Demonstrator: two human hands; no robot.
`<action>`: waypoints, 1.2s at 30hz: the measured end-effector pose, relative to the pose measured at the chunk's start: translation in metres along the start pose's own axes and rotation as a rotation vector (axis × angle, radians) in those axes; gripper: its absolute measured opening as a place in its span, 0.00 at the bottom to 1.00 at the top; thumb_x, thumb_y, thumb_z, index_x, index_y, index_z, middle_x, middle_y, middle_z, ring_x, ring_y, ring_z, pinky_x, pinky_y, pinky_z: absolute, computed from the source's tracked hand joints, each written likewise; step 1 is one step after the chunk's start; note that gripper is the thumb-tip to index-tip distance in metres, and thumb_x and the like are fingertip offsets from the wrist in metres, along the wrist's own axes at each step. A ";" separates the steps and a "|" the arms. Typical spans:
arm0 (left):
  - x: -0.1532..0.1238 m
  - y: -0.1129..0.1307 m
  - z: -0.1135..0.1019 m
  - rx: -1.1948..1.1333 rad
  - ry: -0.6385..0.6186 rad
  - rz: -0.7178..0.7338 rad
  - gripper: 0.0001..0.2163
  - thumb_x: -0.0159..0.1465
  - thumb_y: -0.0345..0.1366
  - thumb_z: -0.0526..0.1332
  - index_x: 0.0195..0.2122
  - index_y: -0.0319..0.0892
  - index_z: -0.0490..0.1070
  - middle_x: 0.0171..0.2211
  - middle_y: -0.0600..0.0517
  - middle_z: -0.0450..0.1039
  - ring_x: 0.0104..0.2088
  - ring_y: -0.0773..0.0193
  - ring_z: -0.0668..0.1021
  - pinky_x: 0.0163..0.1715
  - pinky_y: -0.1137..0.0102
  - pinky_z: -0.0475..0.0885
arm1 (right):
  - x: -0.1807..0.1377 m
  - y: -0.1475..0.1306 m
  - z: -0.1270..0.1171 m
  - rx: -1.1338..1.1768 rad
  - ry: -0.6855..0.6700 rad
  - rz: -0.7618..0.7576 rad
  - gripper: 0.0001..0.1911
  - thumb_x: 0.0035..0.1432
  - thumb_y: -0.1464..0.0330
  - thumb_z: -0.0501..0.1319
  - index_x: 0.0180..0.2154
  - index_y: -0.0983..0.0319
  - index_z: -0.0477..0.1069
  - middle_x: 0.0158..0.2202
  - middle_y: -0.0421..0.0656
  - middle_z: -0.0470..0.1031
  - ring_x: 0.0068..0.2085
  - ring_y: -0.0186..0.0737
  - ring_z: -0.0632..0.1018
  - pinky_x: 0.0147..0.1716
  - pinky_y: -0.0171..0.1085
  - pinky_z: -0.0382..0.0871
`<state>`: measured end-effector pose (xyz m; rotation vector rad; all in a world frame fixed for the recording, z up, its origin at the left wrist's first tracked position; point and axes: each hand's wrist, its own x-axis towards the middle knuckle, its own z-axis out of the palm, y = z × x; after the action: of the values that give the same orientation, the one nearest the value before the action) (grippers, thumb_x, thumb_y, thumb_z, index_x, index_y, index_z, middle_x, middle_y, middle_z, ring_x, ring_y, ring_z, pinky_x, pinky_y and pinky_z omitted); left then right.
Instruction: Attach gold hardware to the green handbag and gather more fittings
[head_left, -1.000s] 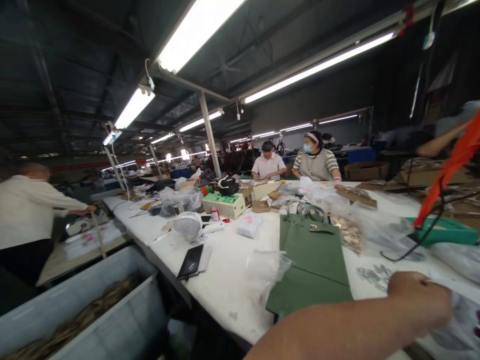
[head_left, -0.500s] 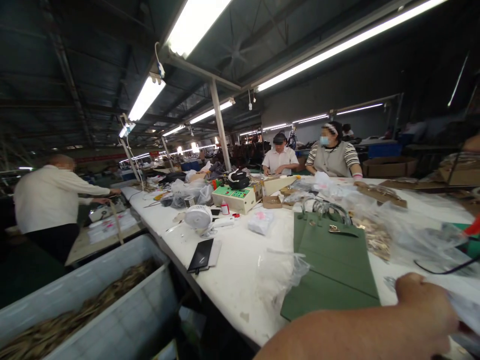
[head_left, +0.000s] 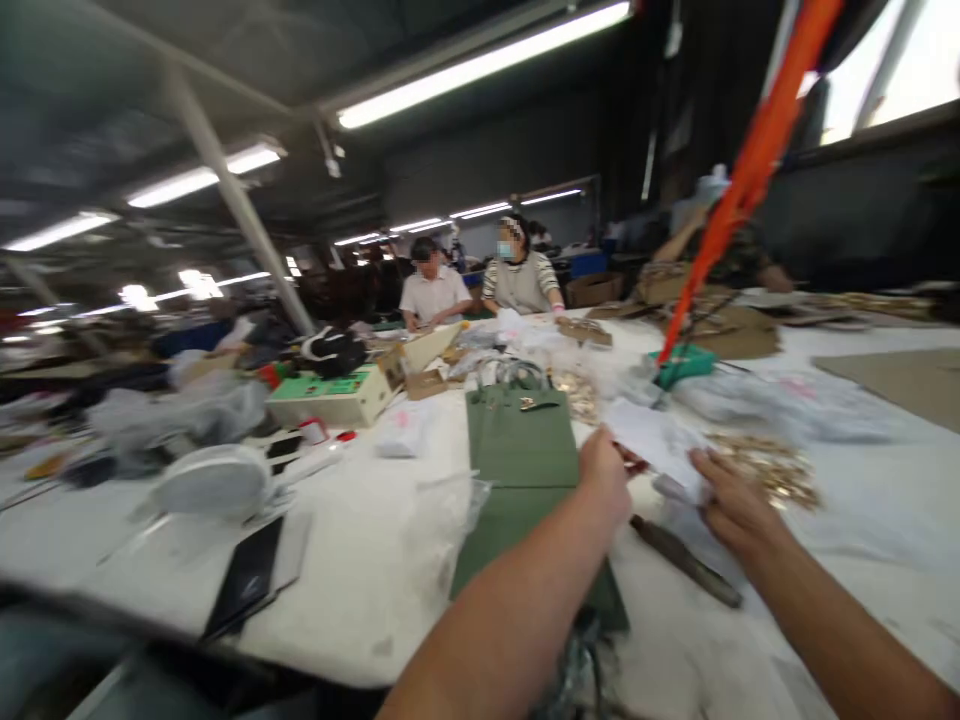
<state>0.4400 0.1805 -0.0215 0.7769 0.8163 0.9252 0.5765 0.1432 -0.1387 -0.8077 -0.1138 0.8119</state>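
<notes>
In the head view, my left hand (head_left: 606, 472) and my right hand (head_left: 733, 502) are closed on a crumpled white sheet (head_left: 654, 440), paper or thin plastic, held between them above the table. Just below it lies a dark, long-handled tool (head_left: 686, 562) whose kind I cannot make out. My left forearm crosses the green bag panel (head_left: 521, 440), which lies flat with a small metal clasp (head_left: 538, 404) near its top. Beyond my right hand is a heap of gold-coloured metal pieces (head_left: 772, 468).
A black phone (head_left: 246, 570), a white fan (head_left: 214, 482) and a green-topped machine (head_left: 326, 395) stand on the left of the white table (head_left: 352, 570). A plastic bag (head_left: 442, 530) lies near the panel. An orange strip (head_left: 739, 200) hangs at right. Two people sit across.
My view has swung to the right. My right hand and the white sheet now show fully, with both hands on the sheet; the bin and person at far left are out of view.
</notes>
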 end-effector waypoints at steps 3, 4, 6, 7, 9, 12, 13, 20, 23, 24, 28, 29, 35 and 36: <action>0.021 -0.003 -0.006 0.097 -0.018 -0.048 0.13 0.73 0.42 0.52 0.31 0.42 0.62 0.23 0.57 0.61 0.23 0.69 0.68 0.32 0.70 0.75 | 0.000 -0.020 -0.027 0.078 0.098 -0.006 0.13 0.55 0.76 0.66 0.42 0.58 0.70 0.35 0.37 0.79 0.27 0.31 0.78 0.26 0.30 0.79; 0.024 -0.008 -0.007 0.134 -0.043 -0.070 0.14 0.72 0.45 0.53 0.34 0.42 0.64 0.27 0.54 0.66 0.26 0.68 0.71 0.31 0.69 0.76 | 0.000 -0.021 -0.027 0.098 0.107 -0.021 0.13 0.55 0.75 0.67 0.42 0.58 0.70 0.34 0.36 0.79 0.28 0.32 0.79 0.26 0.31 0.79; 0.023 -0.020 -0.009 0.314 -0.123 -0.074 0.19 0.67 0.55 0.60 0.42 0.41 0.69 0.39 0.47 0.74 0.33 0.62 0.76 0.30 0.67 0.77 | 0.000 -0.019 -0.022 0.114 0.114 -0.071 0.15 0.53 0.73 0.69 0.41 0.58 0.70 0.34 0.36 0.79 0.30 0.33 0.79 0.29 0.32 0.79; 0.020 -0.027 -0.009 0.425 -0.174 -0.064 0.23 0.63 0.58 0.64 0.45 0.41 0.71 0.44 0.44 0.75 0.36 0.59 0.78 0.29 0.67 0.77 | 0.000 -0.017 -0.017 0.109 0.113 -0.103 0.16 0.51 0.72 0.71 0.41 0.59 0.70 0.35 0.36 0.79 0.31 0.33 0.80 0.31 0.31 0.79; 0.015 -0.040 -0.007 0.610 -0.266 -0.019 0.27 0.56 0.57 0.70 0.49 0.42 0.73 0.48 0.42 0.76 0.40 0.55 0.79 0.28 0.68 0.76 | 0.000 -0.014 -0.009 0.090 0.095 -0.149 0.20 0.47 0.69 0.74 0.43 0.60 0.72 0.36 0.37 0.80 0.33 0.34 0.80 0.33 0.32 0.79; 0.017 -0.056 -0.006 0.679 -0.263 0.041 0.19 0.56 0.43 0.73 0.47 0.43 0.77 0.44 0.45 0.80 0.36 0.56 0.80 0.25 0.71 0.74 | 0.000 -0.016 -0.003 0.060 0.042 -0.172 0.26 0.43 0.67 0.77 0.44 0.61 0.74 0.36 0.39 0.80 0.33 0.36 0.79 0.32 0.32 0.77; 0.020 -0.060 -0.006 0.676 -0.233 0.059 0.15 0.56 0.38 0.72 0.44 0.42 0.78 0.41 0.45 0.81 0.34 0.57 0.80 0.23 0.72 0.73 | 0.001 -0.019 -0.003 0.055 0.030 -0.166 0.26 0.42 0.66 0.77 0.44 0.61 0.74 0.35 0.39 0.80 0.33 0.35 0.79 0.31 0.31 0.76; 0.039 -0.056 -0.024 0.623 -0.219 0.067 0.08 0.51 0.21 0.69 0.30 0.38 0.79 0.24 0.49 0.77 0.19 0.64 0.74 0.17 0.74 0.70 | 0.009 -0.027 -0.014 0.050 0.016 -0.029 0.17 0.47 0.66 0.73 0.39 0.60 0.73 0.32 0.38 0.79 0.30 0.35 0.77 0.28 0.32 0.73; 0.037 -0.050 -0.020 0.525 -0.212 0.023 0.06 0.54 0.21 0.67 0.31 0.37 0.78 0.28 0.47 0.79 0.24 0.62 0.79 0.23 0.70 0.77 | 0.005 -0.020 -0.009 0.029 0.026 0.024 0.16 0.50 0.61 0.71 0.39 0.60 0.73 0.35 0.41 0.80 0.32 0.38 0.78 0.29 0.34 0.74; 0.036 -0.050 -0.017 0.489 -0.211 0.003 0.06 0.54 0.21 0.67 0.32 0.36 0.78 0.29 0.46 0.79 0.25 0.61 0.80 0.25 0.69 0.78 | 0.002 -0.018 -0.006 -0.009 0.022 0.024 0.18 0.51 0.59 0.72 0.41 0.60 0.74 0.37 0.42 0.81 0.32 0.39 0.78 0.29 0.34 0.74; 0.035 -0.051 -0.004 0.317 -0.201 -0.058 0.10 0.56 0.20 0.63 0.37 0.35 0.78 0.35 0.43 0.81 0.30 0.59 0.82 0.30 0.66 0.81 | -0.003 -0.010 0.007 -0.260 -0.021 -0.122 0.34 0.42 0.60 0.77 0.51 0.58 0.72 0.44 0.43 0.81 0.39 0.42 0.80 0.36 0.36 0.77; 0.035 -0.051 -0.001 0.267 -0.186 -0.068 0.11 0.57 0.19 0.62 0.39 0.35 0.78 0.37 0.43 0.81 0.31 0.59 0.82 0.31 0.66 0.81 | -0.001 -0.010 0.008 -0.269 -0.023 -0.162 0.36 0.41 0.62 0.78 0.52 0.58 0.71 0.45 0.43 0.81 0.41 0.43 0.80 0.38 0.37 0.77; 0.038 -0.040 0.003 0.082 -0.080 -0.133 0.10 0.63 0.23 0.59 0.45 0.34 0.75 0.42 0.42 0.81 0.32 0.61 0.83 0.34 0.67 0.81 | 0.017 -0.018 0.001 -0.052 -0.089 -0.061 0.23 0.45 0.70 0.69 0.46 0.59 0.70 0.38 0.39 0.80 0.37 0.38 0.80 0.37 0.34 0.77; 0.040 -0.036 0.003 0.077 -0.067 -0.135 0.09 0.64 0.24 0.60 0.45 0.34 0.75 0.42 0.42 0.81 0.32 0.60 0.83 0.35 0.66 0.81 | 0.018 -0.020 -0.001 -0.055 -0.097 -0.034 0.22 0.45 0.72 0.67 0.45 0.59 0.70 0.38 0.39 0.80 0.37 0.39 0.80 0.37 0.35 0.77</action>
<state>0.4703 0.2018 -0.0609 0.8054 0.8386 0.7478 0.6020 0.1463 -0.1294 -0.8156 -0.2363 0.8191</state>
